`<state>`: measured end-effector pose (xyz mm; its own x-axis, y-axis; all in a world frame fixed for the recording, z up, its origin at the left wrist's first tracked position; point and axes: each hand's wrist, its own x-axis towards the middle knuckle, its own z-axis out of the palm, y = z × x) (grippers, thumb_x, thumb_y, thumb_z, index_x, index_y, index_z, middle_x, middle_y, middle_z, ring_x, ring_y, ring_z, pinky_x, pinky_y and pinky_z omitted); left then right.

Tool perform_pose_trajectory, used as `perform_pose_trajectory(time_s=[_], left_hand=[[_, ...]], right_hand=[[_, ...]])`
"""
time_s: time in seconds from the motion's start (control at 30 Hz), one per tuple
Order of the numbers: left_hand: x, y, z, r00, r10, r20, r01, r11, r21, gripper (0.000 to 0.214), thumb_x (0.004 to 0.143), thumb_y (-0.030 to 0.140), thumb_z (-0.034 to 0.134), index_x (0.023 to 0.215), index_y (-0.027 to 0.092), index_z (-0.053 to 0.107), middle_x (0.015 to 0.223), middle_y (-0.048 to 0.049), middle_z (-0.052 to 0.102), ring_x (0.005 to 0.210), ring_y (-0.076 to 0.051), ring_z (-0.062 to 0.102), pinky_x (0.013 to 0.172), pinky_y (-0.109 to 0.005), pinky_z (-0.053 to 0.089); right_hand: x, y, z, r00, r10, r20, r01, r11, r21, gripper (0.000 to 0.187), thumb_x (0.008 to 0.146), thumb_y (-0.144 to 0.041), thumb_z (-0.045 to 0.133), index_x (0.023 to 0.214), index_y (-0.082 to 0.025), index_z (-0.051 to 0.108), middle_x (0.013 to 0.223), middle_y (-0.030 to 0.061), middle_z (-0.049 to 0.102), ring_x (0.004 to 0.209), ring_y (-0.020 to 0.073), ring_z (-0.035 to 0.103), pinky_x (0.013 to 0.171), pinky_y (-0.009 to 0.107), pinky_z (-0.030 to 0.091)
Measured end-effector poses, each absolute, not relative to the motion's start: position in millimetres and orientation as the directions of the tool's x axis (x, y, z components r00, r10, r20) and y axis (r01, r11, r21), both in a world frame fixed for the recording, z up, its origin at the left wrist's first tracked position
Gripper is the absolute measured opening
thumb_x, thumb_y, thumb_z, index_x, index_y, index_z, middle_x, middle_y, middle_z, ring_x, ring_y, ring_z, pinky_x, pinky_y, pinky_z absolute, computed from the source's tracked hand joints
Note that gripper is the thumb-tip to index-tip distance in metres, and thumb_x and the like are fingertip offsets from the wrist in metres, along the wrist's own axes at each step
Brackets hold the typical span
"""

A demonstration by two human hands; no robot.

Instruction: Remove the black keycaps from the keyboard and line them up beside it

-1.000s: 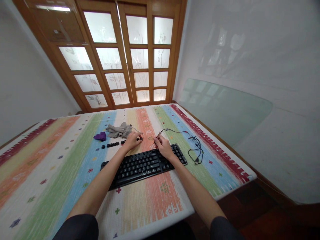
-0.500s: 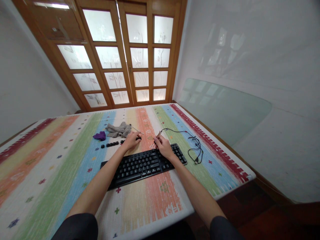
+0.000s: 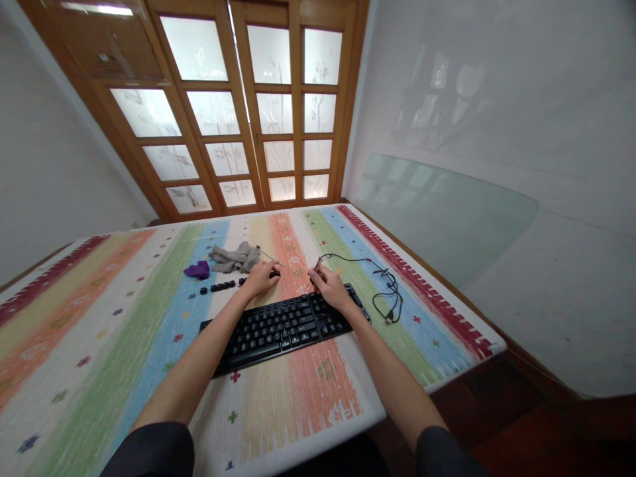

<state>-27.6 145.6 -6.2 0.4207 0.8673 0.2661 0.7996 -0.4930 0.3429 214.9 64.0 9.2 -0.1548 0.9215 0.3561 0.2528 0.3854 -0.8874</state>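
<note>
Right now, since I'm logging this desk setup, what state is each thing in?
keyboard: lying flat
cable: loosely looped, plug lying free
loose keycaps: off the keyboard, in a row
grey cloth: crumpled
purple cloth: bunched
doors: shut
left hand: fingertips at a dark keycap, grip unclear
right hand: pinched on a small tool

Keyboard (image 3: 278,329) blocks centre; cable (image 3: 390,289) clutters right.

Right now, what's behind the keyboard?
A row of loose keycaps, a grey cloth, a purple cloth and the black cable. The left hand and right hand sit there too, covering whatever lies under them.
</note>
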Motion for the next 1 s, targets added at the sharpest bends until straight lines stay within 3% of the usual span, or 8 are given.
perform_pose_trajectory(time_s=[0.17,0.3,0.53,0.77,1.0], left_hand=[[-22,134,3,0.398,0.854,0.334,0.799,-0.502,0.331,0.04,0.079,0.023,0.061,0.118,0.017,0.062,0.118,-0.0119,0.067,0.111,-0.032,0.054,0.096,-0.045,0.042],[-14,114,11,0.463,0.8,0.381,0.721,-0.59,0.363,0.029,0.085,0.023,0.055,0.112,0.019,0.064,0.112,-0.0098,0.068,0.109,-0.028,0.055,0.097,-0.044,0.043],[-4,70,15,0.656,0.693,0.299,0.568,-0.714,0.408,0.023,0.092,0.027,0.049,0.103,0.017,0.067,0.105,-0.01,0.069,0.102,-0.024,0.059,0.094,-0.039,0.045],[-2,55,14,0.683,0.705,0.191,0.566,-0.676,0.471,0.022,0.093,0.024,0.049,0.103,0.017,0.067,0.102,-0.0086,0.071,0.096,-0.021,0.063,0.089,-0.033,0.048],[0,55,16,0.68,0.71,0.182,0.57,-0.668,0.478,0.021,0.092,0.022,0.048,0.097,0.016,0.068,0.098,-0.0079,0.072,0.091,-0.02,0.065,0.084,-0.031,0.048]], right_hand=[[215,61,13,-0.245,0.896,0.37,0.301,0.433,-0.849,0.034,0.093,-0.051,0.047,0.083,-0.02,0.055,0.059,-0.0023,0.055,0.055,0.0149,0.054,0.057,0.027,0.041],[215,58,15,-0.268,0.875,0.404,0.358,0.48,-0.801,0.029,0.096,-0.044,0.046,0.083,-0.02,0.055,0.059,-0.0021,0.056,0.057,0.0156,0.055,0.061,0.027,0.041],[212,57,12,-0.278,0.877,0.391,0.351,0.472,-0.809,0.025,0.095,-0.041,0.049,0.083,-0.02,0.053,0.061,-0.0019,0.059,0.056,0.0146,0.057,0.061,0.027,0.043],[212,56,10,-0.317,0.888,0.332,0.291,0.424,-0.858,0.029,0.094,-0.048,0.051,0.084,-0.02,0.052,0.061,-0.0021,0.06,0.051,0.013,0.058,0.055,0.025,0.045],[221,60,7,-0.356,0.894,0.273,0.204,0.359,-0.911,0.028,0.091,-0.046,0.053,0.086,-0.019,0.053,0.062,-0.0015,0.062,0.048,0.0121,0.058,0.046,0.023,0.044]])
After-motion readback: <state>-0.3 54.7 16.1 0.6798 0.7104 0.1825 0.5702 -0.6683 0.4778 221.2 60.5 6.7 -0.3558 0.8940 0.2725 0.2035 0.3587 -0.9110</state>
